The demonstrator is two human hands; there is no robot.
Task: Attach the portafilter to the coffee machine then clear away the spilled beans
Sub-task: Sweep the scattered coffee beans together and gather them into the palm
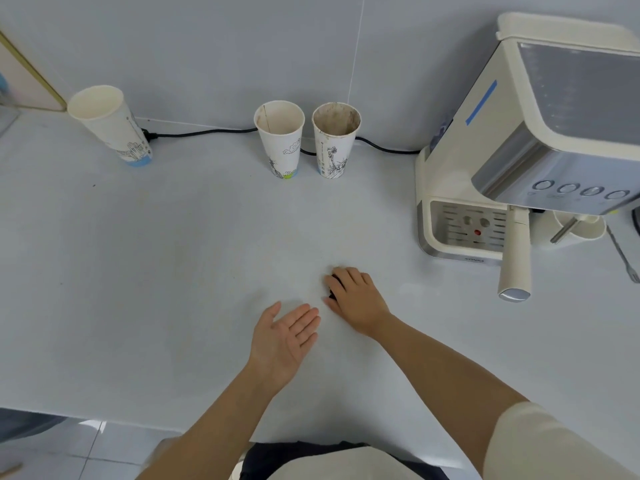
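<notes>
The cream coffee machine [540, 133] stands at the right of the counter. The portafilter [515, 258] is fixed under its head, its cream handle pointing toward me. My right hand [356, 297] lies palm down on the counter, fingers curled over a small dark heap of coffee beans [333, 282]; only a sliver of them shows. My left hand [284, 341] rests just left of it, palm up and cupped, fingers apart, with nothing in it.
Three paper cups stand by the back wall: one at the left [110, 124], two in the middle [280, 138] [335, 140]. A black power cable [207, 132] runs behind them. A metal spoon [623, 258] lies right of the machine. The counter's front edge is close to my body.
</notes>
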